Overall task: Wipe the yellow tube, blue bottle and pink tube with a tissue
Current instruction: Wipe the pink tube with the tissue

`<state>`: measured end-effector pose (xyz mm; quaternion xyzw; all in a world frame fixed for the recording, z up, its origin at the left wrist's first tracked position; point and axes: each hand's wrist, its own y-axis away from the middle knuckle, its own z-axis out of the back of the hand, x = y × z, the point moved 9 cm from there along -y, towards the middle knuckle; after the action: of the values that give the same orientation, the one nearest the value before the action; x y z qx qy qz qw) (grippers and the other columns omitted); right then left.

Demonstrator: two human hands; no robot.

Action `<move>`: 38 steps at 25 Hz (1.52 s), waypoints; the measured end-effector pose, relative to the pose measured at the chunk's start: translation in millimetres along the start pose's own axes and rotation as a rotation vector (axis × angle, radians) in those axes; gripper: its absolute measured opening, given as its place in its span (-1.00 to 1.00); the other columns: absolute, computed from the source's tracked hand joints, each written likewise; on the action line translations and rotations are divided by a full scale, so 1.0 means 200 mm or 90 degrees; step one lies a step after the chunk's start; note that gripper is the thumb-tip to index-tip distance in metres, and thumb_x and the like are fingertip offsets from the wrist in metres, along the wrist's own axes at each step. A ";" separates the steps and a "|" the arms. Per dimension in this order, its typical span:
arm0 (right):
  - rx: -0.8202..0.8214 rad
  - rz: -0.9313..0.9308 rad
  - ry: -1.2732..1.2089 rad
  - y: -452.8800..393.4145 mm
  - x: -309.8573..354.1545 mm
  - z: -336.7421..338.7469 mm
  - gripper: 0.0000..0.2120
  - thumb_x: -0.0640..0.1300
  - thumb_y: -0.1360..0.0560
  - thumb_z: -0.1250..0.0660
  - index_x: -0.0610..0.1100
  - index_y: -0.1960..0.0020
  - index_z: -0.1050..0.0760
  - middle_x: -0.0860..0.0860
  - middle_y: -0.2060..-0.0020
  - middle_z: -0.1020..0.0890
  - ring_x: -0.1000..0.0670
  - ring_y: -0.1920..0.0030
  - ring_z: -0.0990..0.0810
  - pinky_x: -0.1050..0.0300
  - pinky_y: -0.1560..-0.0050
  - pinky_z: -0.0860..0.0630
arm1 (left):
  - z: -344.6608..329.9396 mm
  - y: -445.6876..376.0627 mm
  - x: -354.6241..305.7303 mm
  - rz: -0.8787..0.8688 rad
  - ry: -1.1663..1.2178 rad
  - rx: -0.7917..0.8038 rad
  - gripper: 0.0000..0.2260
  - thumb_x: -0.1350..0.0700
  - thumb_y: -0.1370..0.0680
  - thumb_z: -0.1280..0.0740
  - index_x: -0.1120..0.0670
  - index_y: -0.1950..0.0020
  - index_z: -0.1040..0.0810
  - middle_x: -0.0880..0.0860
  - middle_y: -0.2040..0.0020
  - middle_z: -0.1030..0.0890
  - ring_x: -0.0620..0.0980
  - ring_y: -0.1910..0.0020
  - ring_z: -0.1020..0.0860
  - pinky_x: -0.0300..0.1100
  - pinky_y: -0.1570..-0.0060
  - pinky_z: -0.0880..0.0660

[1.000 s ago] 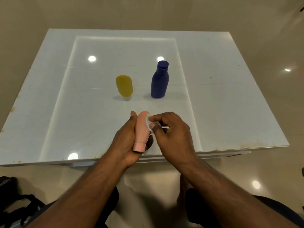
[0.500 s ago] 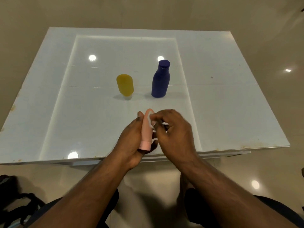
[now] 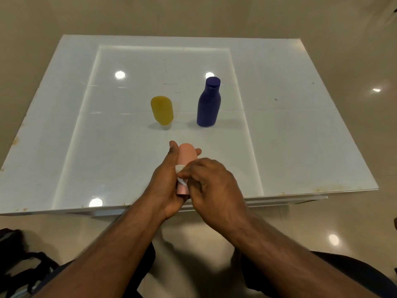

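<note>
My left hand (image 3: 166,183) grips the pink tube (image 3: 187,155) above the near part of the white table (image 3: 300,136), its cap end toward me. My right hand (image 3: 212,181) pinches a small white tissue (image 3: 180,174) against the tube's lower half, near the cap. The tube's middle is hidden by my fingers. Farther back the yellow tube (image 3: 162,110) stands on its cap, and the blue bottle (image 3: 209,103) stands upright to its right. Neither hand touches them.
The table's near edge (image 3: 279,200) runs just under my wrists. A dark bag (image 3: 23,267) lies on the floor at the lower left. My knees show below the table edge.
My right hand has slid the tissue down the pink tube, from its rounded top toward the cap end. The left hand keeps holding the tube, now slightly farther forward.
</note>
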<state>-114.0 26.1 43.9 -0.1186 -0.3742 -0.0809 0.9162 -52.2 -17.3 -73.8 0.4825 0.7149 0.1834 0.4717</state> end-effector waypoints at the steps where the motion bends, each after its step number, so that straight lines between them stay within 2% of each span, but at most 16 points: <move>1: -0.004 0.006 0.006 -0.02 -0.02 0.01 -0.81 -0.16 -0.42 -0.34 -0.15 0.00 -0.63 -0.08 0.08 -0.66 -0.05 0.07 -0.61 0.11 -0.05 -0.49 | 0.01 0.00 0.00 0.001 0.003 -0.013 -0.39 -0.38 -0.52 -0.17 0.02 -0.34 -0.53 0.20 -0.20 -0.67 0.24 -0.20 -0.63 0.22 -0.21 -0.54; 4: -0.086 -0.080 -0.001 -0.08 -0.18 0.10 -0.85 -0.27 -0.47 -0.34 -0.13 0.00 -0.61 -0.01 0.09 -0.63 0.06 0.08 -0.56 0.13 -0.02 -0.54 | 0.02 0.00 0.00 -0.009 0.016 -0.040 -0.46 -0.31 -0.52 -0.26 0.05 -0.33 -0.49 0.23 -0.17 -0.66 0.23 -0.18 -0.63 0.21 -0.23 -0.52; 6: -0.097 -0.147 -0.026 -0.06 -0.23 0.11 -0.85 -0.23 -0.51 -0.33 -0.08 -0.04 -0.58 0.03 0.05 -0.61 0.13 0.07 -0.54 0.22 -0.02 -0.53 | 0.02 0.00 -0.01 -0.025 0.015 -0.045 -0.46 -0.30 -0.54 -0.24 0.04 -0.34 -0.48 0.22 -0.18 -0.65 0.19 -0.16 -0.64 0.20 -0.21 -0.54; 8: -0.058 -0.132 -0.033 -0.02 -0.17 0.04 -0.84 -0.18 -0.53 -0.31 -0.06 -0.09 -0.56 0.04 0.02 -0.60 0.14 0.05 -0.53 0.32 -0.01 -0.48 | 0.06 -0.01 -0.04 -0.033 0.036 -0.049 -0.43 -0.33 -0.53 -0.23 0.02 -0.38 -0.47 0.20 -0.19 -0.65 0.20 -0.13 -0.66 0.19 -0.15 -0.58; 11: -0.033 -0.028 -0.006 0.03 -0.02 -0.02 -0.81 -0.21 -0.50 -0.34 -0.10 -0.10 -0.59 0.00 0.01 -0.62 0.10 0.03 -0.56 0.38 -0.06 -0.41 | 0.11 -0.04 -0.06 -0.026 0.051 -0.061 -0.36 -0.37 -0.49 -0.25 0.01 -0.43 -0.45 0.19 -0.12 -0.62 0.17 0.00 -0.66 0.14 -0.05 -0.59; 15: -0.025 0.033 0.048 0.00 0.00 -0.02 -0.77 -0.18 -0.43 -0.31 -0.17 -0.05 -0.61 -0.08 0.04 -0.65 -0.04 0.05 -0.60 0.18 -0.06 -0.45 | 0.07 -0.02 -0.01 0.009 0.048 -0.035 -0.38 -0.31 -0.48 -0.34 0.07 -0.38 -0.47 0.24 -0.20 -0.62 0.23 -0.12 -0.65 0.16 -0.10 -0.59; 18: -0.086 -0.041 0.027 -0.07 -0.16 0.08 -0.81 -0.26 -0.46 -0.32 -0.20 -0.06 -0.61 -0.09 0.04 -0.62 -0.04 0.04 -0.58 0.07 -0.06 -0.55 | 0.03 -0.01 0.01 0.007 0.039 -0.022 -0.44 -0.25 -0.50 -0.36 0.06 -0.38 -0.49 0.26 -0.25 -0.62 0.20 -0.16 -0.62 0.18 -0.19 -0.55; 20: -0.097 -0.075 0.020 -0.07 -0.20 0.10 -0.80 -0.29 -0.48 -0.32 -0.20 -0.07 -0.61 -0.08 0.04 -0.60 -0.03 0.04 -0.56 0.04 -0.04 -0.55 | 0.03 -0.01 0.01 -0.002 0.035 -0.031 -0.47 -0.25 -0.52 -0.33 0.03 -0.37 -0.50 0.26 -0.25 -0.62 0.20 -0.18 -0.62 0.22 -0.21 -0.53; 22: -0.058 -0.025 0.057 -0.03 -0.11 0.02 -0.78 -0.25 -0.43 -0.35 -0.20 -0.06 -0.61 -0.11 0.03 -0.61 -0.08 0.04 -0.58 0.05 -0.03 -0.55 | 0.03 -0.01 0.01 -0.002 0.038 -0.032 -0.44 -0.33 -0.53 -0.23 0.02 -0.36 -0.51 0.23 -0.23 -0.64 0.23 -0.20 -0.63 0.23 -0.18 -0.54; 24: -0.006 0.044 0.100 0.01 -0.01 -0.05 -0.75 -0.22 -0.33 -0.45 -0.20 -0.01 -0.62 -0.13 0.07 -0.65 -0.13 0.08 -0.60 0.03 0.04 -0.52 | 0.04 -0.01 0.00 -0.007 0.017 -0.031 -0.39 -0.41 -0.51 -0.13 -0.01 -0.32 -0.53 0.19 -0.20 -0.67 0.24 -0.16 -0.65 0.22 -0.11 -0.58; 26: -0.008 0.050 0.090 -0.02 -0.03 -0.03 -0.76 -0.20 -0.33 -0.42 -0.21 0.01 -0.63 -0.13 0.09 -0.66 -0.13 0.10 -0.61 0.03 0.03 -0.52 | 0.01 0.00 0.00 -0.020 -0.033 -0.013 -0.39 -0.42 -0.52 -0.06 -0.02 -0.27 -0.55 0.17 -0.13 -0.70 0.19 -0.11 -0.67 0.17 -0.07 -0.60; 28: -0.064 -0.015 0.056 -0.09 -0.12 0.07 -0.77 -0.19 -0.40 -0.31 -0.21 -0.02 -0.63 -0.11 0.08 -0.65 -0.05 0.07 -0.58 0.09 -0.02 -0.50 | -0.04 0.01 0.02 -0.019 -0.084 0.024 -0.40 -0.39 -0.54 -0.06 0.01 -0.27 -0.55 0.17 -0.03 -0.72 0.14 0.01 -0.67 0.09 0.01 -0.60; 31: -0.130 -0.114 0.055 -0.11 -0.27 0.19 -0.82 -0.24 -0.49 -0.30 -0.18 -0.06 -0.62 -0.06 0.04 -0.63 0.04 0.05 -0.55 0.13 -0.07 -0.52 | -0.07 0.02 0.03 -0.023 -0.118 0.058 -0.48 -0.29 -0.61 -0.08 0.07 -0.29 -0.52 0.13 0.11 -0.68 0.06 0.25 -0.58 -0.11 0.33 -0.53; 33: -0.127 -0.080 0.040 -0.10 -0.20 0.17 -0.80 -0.20 -0.49 -0.27 -0.19 -0.04 -0.62 -0.07 0.05 -0.63 0.02 0.05 -0.56 0.12 -0.05 -0.53 | -0.06 0.02 0.01 -0.036 -0.116 0.060 -0.56 -0.19 -0.64 -0.15 0.11 -0.28 -0.54 0.15 0.05 -0.66 0.07 0.21 -0.59 -0.05 0.26 -0.53; 36: -0.086 0.017 0.031 -0.06 -0.03 0.09 -0.72 -0.10 -0.44 -0.24 -0.20 0.00 -0.63 -0.10 0.09 -0.66 -0.01 0.06 -0.60 0.20 -0.07 -0.46 | -0.05 0.03 -0.02 -0.053 -0.069 0.060 -0.66 -0.05 -0.62 -0.21 0.08 -0.28 -0.60 0.18 -0.14 -0.64 0.13 -0.05 -0.60 0.13 -0.12 -0.51; 38: -0.092 0.014 0.032 -0.08 -0.07 0.11 -0.82 -0.19 -0.43 -0.32 -0.20 0.01 -0.63 -0.09 0.09 -0.66 -0.01 0.07 -0.60 0.19 -0.07 -0.49 | -0.05 0.02 -0.03 -0.063 -0.058 0.067 -0.68 0.01 -0.63 -0.21 0.02 -0.33 -0.58 0.16 -0.24 -0.62 0.15 -0.11 -0.59 0.10 -0.10 -0.52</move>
<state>-142.3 18.5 51.8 -0.1862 -0.3432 -0.1004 0.9151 -58.5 -19.0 -62.1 0.4786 0.7245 0.0996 0.4859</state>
